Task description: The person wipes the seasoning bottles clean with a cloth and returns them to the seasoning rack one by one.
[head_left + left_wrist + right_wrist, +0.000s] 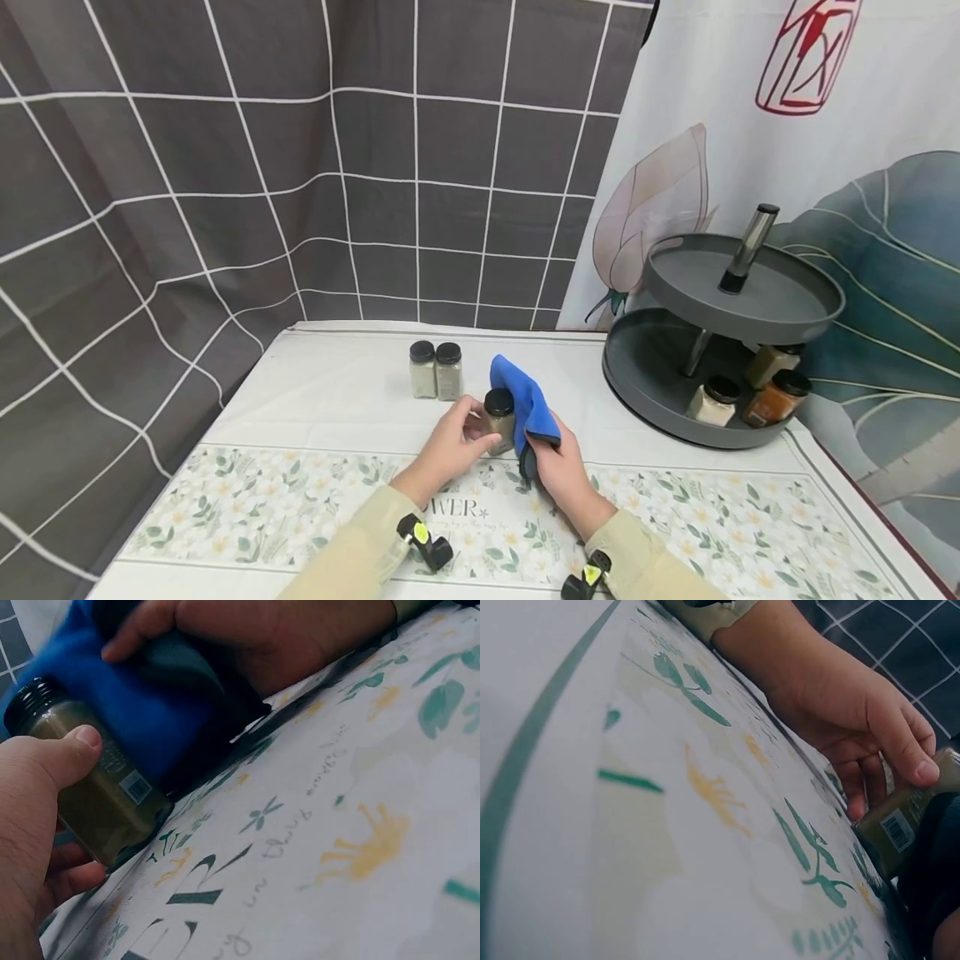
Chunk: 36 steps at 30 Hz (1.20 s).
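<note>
My left hand (455,437) grips a square glass spice jar (498,423) with a black lid, thumb on the near side and fingers behind. In the left wrist view the jar (105,795) holds a brownish-green powder and bears a small barcode label. My right hand (558,467) holds a blue cloth (525,400) with a dark underside, pressed up against the jar's right side. The right wrist view has the jar's lower part (896,829) beside the dark cloth (934,851), with the left hand's thumb on it.
Two black-lidded spice jars (435,371) stand side by side behind my left hand. To the right is a grey two-tier turntable (637,392) with a metal post; its lower tier carries several jars (776,398). A floral-printed white cloth (285,508) covers the table; a dark grid curtain (375,208) hangs behind.
</note>
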Motion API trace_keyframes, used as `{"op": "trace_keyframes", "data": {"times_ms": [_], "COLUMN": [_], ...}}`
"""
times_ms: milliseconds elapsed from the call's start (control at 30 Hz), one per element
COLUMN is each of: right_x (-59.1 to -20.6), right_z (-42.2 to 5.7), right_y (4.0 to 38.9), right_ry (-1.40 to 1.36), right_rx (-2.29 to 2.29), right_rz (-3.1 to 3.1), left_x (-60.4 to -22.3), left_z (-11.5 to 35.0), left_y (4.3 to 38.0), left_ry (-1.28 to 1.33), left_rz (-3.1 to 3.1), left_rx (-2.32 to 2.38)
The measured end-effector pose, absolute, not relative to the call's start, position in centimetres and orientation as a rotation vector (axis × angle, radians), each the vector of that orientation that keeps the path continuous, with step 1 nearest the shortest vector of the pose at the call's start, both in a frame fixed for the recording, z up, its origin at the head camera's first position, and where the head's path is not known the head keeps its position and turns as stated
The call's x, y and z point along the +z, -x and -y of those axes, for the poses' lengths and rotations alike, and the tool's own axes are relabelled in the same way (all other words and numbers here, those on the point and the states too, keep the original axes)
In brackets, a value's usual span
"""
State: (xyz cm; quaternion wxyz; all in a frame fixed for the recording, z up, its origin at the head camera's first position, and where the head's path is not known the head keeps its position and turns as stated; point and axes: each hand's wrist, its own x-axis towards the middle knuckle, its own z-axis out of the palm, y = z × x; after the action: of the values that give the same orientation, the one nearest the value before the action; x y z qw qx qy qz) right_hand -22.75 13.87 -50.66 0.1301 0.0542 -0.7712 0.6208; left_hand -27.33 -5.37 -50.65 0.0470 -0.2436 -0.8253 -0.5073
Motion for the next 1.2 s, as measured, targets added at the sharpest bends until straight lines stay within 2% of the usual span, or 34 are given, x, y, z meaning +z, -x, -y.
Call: {"op": "trace_keyframes", "data": {"times_ms": [667,1200], "right_x": [-50.67,-50.59], "right_z": [-13.90,-13.89], "right_y": [22.74,22.75], "right_ry": [-0.133,-0.149], "right_rx": [1.852,1.842], "right_rz": [2.231,2.189], "left_x": [-51.04,-50.73], "left_z": [5.51,5.83], "left_y": [27.23,27.44], "left_ry": [0.630,0.725], "left_rz": [2.528,2.520], "left_rx": [-1.507,-1.379]}}
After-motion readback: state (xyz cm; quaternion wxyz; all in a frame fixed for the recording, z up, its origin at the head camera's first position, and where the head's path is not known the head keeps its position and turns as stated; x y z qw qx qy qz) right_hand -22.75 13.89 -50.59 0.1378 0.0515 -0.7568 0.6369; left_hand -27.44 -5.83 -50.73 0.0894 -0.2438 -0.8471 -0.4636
